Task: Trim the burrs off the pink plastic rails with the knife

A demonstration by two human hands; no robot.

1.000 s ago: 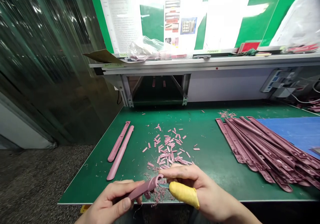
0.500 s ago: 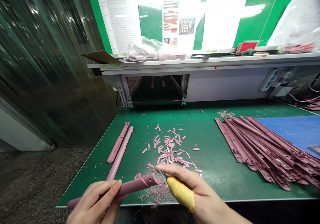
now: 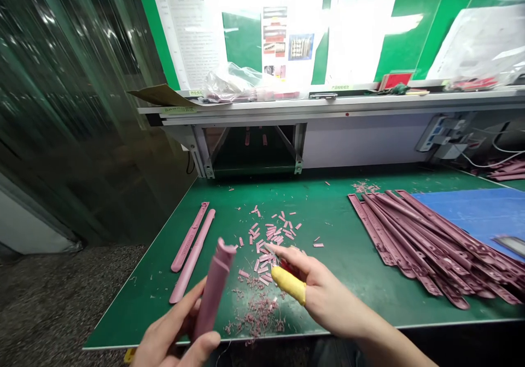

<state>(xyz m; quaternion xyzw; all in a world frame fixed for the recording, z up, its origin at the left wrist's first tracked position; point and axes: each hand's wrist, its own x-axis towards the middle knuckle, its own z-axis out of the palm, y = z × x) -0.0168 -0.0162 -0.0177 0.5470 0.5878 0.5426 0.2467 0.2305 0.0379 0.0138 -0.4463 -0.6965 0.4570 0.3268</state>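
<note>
My left hand (image 3: 166,337) was closed around a pink part (image 3: 214,293); my right hand (image 3: 314,285) pinched a thin tool (image 3: 272,252) near pink offcuts (image 3: 274,232).

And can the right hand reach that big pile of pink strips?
Probably yes: nothing seems to block the way across the green tabletop from the right hand to the pile of pink strips.

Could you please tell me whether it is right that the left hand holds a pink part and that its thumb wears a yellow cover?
Not quite: the head view shows the yellow cover on the thumb of the right hand. The left hand does hold a pink part.
</note>
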